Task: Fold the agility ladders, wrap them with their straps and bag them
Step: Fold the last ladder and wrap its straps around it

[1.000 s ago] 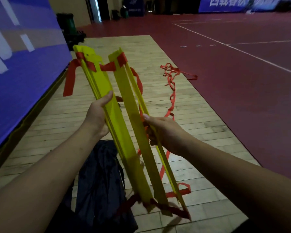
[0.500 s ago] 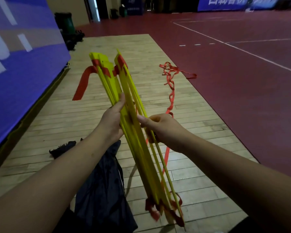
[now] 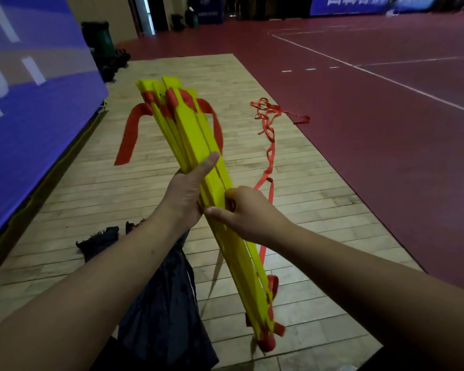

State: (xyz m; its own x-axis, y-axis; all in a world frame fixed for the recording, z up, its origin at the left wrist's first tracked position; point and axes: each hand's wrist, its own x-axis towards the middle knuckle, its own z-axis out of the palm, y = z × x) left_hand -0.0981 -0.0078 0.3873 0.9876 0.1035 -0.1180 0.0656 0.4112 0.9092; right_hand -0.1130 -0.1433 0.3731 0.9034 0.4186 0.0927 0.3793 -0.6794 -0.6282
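Flat yellow plastic rungs (image 3: 196, 132) are closing from two fans into one stack, left hand (image 3: 184, 195) and right hand (image 3: 248, 214) both clamping its middle; wrapping is looking next.

Both hands, the left hand (image 3: 184, 195) and right hand (image 3: 248, 214), gripped a gathered bundle of yellow ladder rungs (image 3: 196, 145) above a dark bag (image 3: 161, 303) on the wooden floor (image 3: 292, 167).

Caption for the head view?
Left hand and right hand grip the folded yellow ladder; a dark bag lies on the floor.
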